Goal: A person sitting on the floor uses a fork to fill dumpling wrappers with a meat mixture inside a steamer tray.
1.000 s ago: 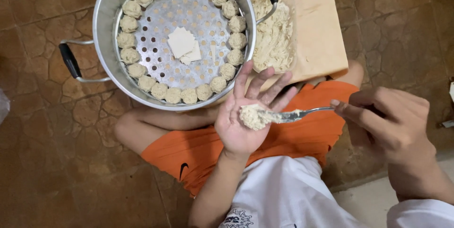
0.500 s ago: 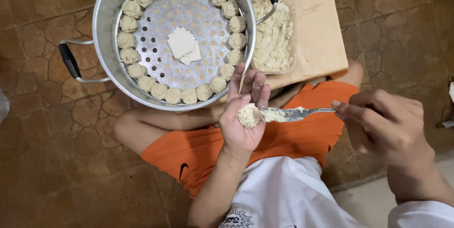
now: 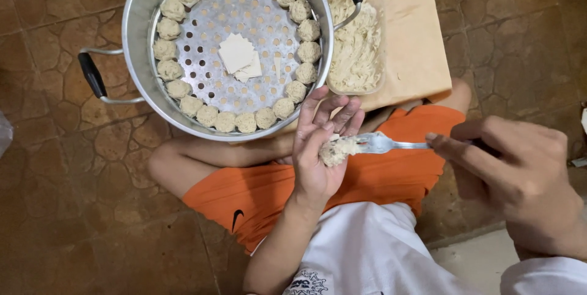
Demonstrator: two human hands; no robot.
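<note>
Your left hand (image 3: pixel 318 157) cups a half-wrapped dumpling (image 3: pixel 336 149), its fingers (image 3: pixel 333 111) curled partway round it and pointing up toward the steamer (image 3: pixel 137 38); your right hand (image 3: pixel 520 179) is closed on the fork (image 3: pixel 391 144). The fork lies level, its long axis left to right, its tines touching the dumpling from the right; the steamer stands just beyond your left fingertips, so your left hand is the nearer to it.
</note>
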